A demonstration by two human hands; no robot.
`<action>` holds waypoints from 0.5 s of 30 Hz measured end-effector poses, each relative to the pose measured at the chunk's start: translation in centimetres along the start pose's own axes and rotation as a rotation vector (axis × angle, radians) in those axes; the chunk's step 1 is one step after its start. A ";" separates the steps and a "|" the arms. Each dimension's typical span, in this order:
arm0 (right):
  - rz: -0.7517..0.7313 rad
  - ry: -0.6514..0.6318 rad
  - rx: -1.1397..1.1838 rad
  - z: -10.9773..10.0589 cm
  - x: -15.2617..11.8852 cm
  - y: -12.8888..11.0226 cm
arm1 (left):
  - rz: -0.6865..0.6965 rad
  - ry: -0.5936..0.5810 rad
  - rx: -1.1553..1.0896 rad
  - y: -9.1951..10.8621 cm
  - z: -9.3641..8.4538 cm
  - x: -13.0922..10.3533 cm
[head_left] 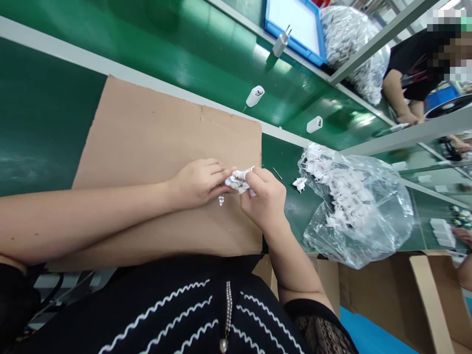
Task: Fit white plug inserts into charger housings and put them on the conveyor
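Note:
Small white plastic pieces (238, 185) are held between my two hands, just above the right part of a cardboard sheet (165, 132). My left hand (199, 182) pinches them from the left with thumb and fingertips. From the other side, my right hand (267, 196) has its fingers curled closed around the same pieces; its grip partly hides them, so their exact kind is unclear. A small shiny clear piece (221, 200) shows just below my left fingers. To the right of my right hand lie a thin metal pin (277, 173) and a loose white plastic part (300, 184).
A clear plastic bag (394, 211) of white parts lies at right. Beyond a pale rail, two white charger housings (255, 96) and a plug charger (280, 44) stand on the green surface. A blue tray (295, 51) is farther back. Another person's arm (396, 93) shows at upper right.

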State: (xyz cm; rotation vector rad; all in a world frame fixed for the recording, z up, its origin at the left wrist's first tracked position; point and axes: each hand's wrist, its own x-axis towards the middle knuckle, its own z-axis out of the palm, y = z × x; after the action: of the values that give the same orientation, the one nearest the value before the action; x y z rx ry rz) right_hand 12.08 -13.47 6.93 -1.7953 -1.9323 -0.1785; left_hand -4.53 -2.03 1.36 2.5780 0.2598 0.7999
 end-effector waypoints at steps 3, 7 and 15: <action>0.123 0.019 0.140 0.7 -0.4 0.2 | -0.017 -0.044 0.121 0.5 -0.1 0.0; 0.289 0.038 0.487 1.4 -0.7 0.7 | -0.191 -0.065 -0.133 1.2 -0.9 0.5; 0.871 0.061 1.318 0.7 0.6 2.6 | -0.699 0.206 -0.135 -8.3 -4.5 7.0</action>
State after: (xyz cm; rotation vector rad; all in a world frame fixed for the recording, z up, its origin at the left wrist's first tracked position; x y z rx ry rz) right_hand 14.43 -12.35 6.00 -1.3693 -0.6301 1.0446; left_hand -1.77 8.98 4.44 2.0489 1.0550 0.7654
